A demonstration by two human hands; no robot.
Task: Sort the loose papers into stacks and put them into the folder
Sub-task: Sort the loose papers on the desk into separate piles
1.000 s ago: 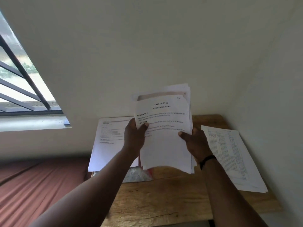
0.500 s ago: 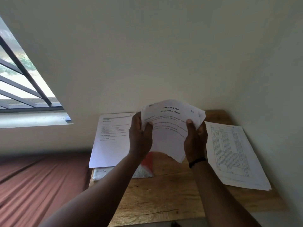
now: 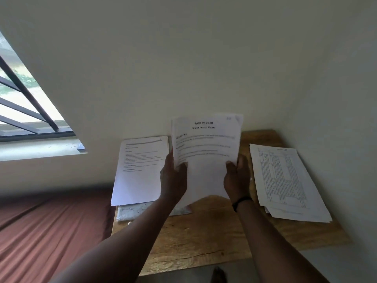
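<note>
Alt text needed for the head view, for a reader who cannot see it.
Both hands, left hand and right hand, hold a sheaf of papers upright above a wooden table. A left stack and a right stack lie on it.

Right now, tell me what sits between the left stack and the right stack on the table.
In the head view, the held sheaf of papers, gripped by the left hand and right hand, above bare wooden table.

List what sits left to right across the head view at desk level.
Window sill → left paper stack → left hand → held sheaf of papers → right hand → right paper stack, all over the wooden table.
</note>
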